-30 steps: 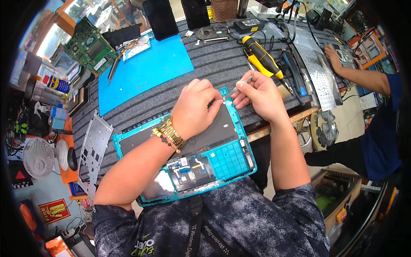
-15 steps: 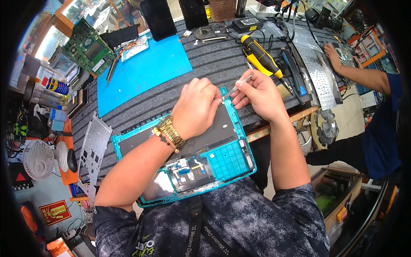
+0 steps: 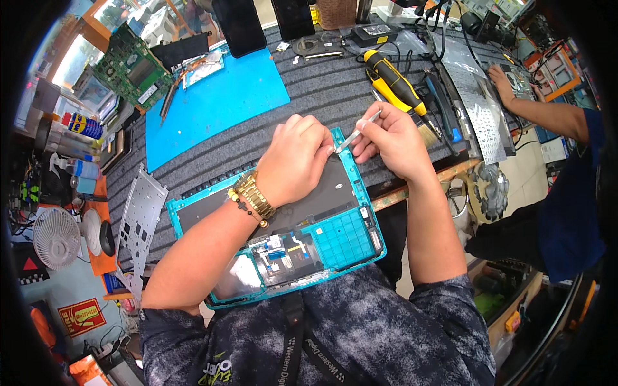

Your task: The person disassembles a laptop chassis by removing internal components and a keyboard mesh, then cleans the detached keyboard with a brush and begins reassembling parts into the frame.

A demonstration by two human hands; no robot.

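Observation:
A teal laptop case (image 3: 338,243) lies underside up, tilted between my lap and the workbench, its inner panel and ribbon cables exposed. My right hand (image 3: 396,143) pinches slim metal tweezers (image 3: 354,135), whose tip points down at the case's far right corner. Over the dark panel, my left hand (image 3: 296,154) is closed, thumb and fingertips pressed together right beside that tip. Whatever the left fingers pinch is too small or hidden to make out. A gold watch and beaded bracelet sit on the left wrist.
On the ridged grey bench lie a blue mat (image 3: 212,109), a green circuit board (image 3: 132,71), a yellow-black screwdriver (image 3: 396,77) and a perforated metal plate (image 3: 143,222). A small white fan (image 3: 56,239) stands at left. Another person's arm (image 3: 547,112) reaches in at right.
The tweezers and my right hand have shifted very slightly at the case corner. My left hand stays nearly in place, still pinched. The other person has leaned a little.

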